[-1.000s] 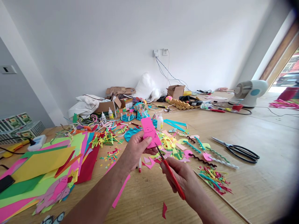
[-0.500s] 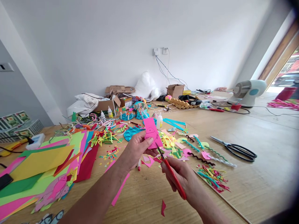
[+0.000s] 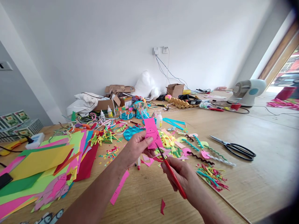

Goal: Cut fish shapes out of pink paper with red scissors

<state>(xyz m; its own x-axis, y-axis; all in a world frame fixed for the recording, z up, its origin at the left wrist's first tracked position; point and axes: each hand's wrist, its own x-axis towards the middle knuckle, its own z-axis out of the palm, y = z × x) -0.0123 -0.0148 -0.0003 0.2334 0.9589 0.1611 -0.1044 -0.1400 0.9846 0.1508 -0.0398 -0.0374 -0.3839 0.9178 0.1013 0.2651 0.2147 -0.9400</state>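
Note:
A piece of pink paper (image 3: 151, 126) with a fish outline drawn on it is pinched between the thumb and fingers of my left hand (image 3: 139, 146). My right hand (image 3: 181, 174) grips red-handled scissors (image 3: 174, 175), their blades pointing up and left to the paper's lower edge. Whether the blades are cutting into it I cannot tell. Under the hands lie pink, yellow and green paper scraps (image 3: 167, 140). A narrow pink strip (image 3: 119, 188) rests below my left wrist, and a small red scrap (image 3: 162, 206) lies nearer to me.
Black-handled scissors (image 3: 235, 149) lie at right, beyond fuzzy twisted stems (image 3: 201, 157) and a thin wooden stick (image 3: 224, 199). Stacked coloured sheets (image 3: 39, 158) cover the left side. A glue bottle (image 3: 159, 120) stands behind the pink paper. Farther back are cardboard boxes (image 3: 175, 90) and a fan (image 3: 249, 93).
Both hands stay almost in place, with the pink paper and scissors barely shifted. The view has moved very slightly.

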